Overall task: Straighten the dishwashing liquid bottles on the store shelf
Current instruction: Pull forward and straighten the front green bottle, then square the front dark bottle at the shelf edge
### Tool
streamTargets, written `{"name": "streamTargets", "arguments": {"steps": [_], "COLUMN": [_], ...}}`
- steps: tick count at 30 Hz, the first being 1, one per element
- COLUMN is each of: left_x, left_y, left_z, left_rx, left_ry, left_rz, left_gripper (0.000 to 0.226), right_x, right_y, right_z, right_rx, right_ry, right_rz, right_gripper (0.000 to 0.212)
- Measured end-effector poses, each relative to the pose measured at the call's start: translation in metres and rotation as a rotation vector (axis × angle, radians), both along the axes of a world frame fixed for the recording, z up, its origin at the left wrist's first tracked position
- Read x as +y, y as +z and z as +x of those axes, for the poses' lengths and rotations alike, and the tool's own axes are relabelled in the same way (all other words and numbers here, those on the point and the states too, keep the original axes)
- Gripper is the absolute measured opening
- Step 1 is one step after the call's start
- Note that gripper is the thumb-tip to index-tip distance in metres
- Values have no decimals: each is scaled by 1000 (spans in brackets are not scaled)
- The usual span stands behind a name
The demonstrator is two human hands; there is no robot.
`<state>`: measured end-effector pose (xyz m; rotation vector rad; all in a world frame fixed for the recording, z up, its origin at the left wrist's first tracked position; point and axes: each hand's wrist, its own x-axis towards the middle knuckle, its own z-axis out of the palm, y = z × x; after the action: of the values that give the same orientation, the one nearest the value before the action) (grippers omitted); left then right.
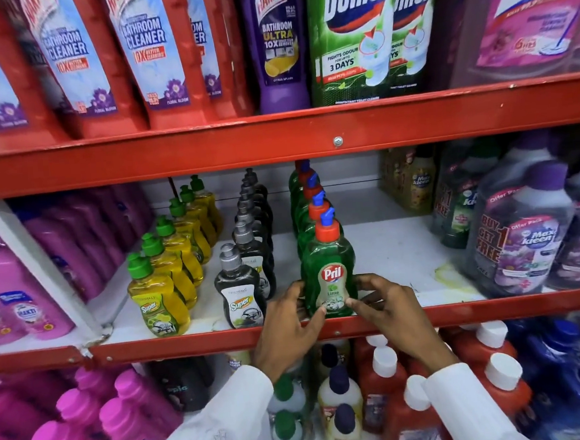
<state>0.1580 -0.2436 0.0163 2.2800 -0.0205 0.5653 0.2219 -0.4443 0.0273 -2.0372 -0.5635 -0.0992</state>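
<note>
Looks mostly done to me: yellow Super bottles (168,262) and black Super bottles (249,243) sit in tidy rows on the red shelf (201,341), while left hand (285,326) and right hand (387,311) fingers grip the front Pril Lime bottle (328,272) at the edge, squaring up that green row.

Middle shelf (221,339), front to back: yellow row (168,262), black row (246,257), green row (311,218). Front Pril bottle (328,268) upright at edge, clasped between left hand (289,326) and right hand (387,309). White sleeves (227,420) below.
</note>
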Motion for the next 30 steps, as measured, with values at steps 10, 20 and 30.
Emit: {"name": "streamTargets", "arguments": {"steps": [10,20,30], "left_x": [4,95,113], "left_y": [9,11,0], "left_z": [-31,-65,-51], "left_rx": [-124,-253,-136], "left_ry": [42,338,63], "left_rz": [-92,-179,-128], "left_gripper": [52,71,37], "right_x": [9,131,147], "right_y": [10,3,0], "right_z": [-40,-83,-61], "right_rx": [-122,-191,-137], "right_ry": [-247,50,72], "right_rz": [232,98,21], "right_gripper": [65,47,37]}}
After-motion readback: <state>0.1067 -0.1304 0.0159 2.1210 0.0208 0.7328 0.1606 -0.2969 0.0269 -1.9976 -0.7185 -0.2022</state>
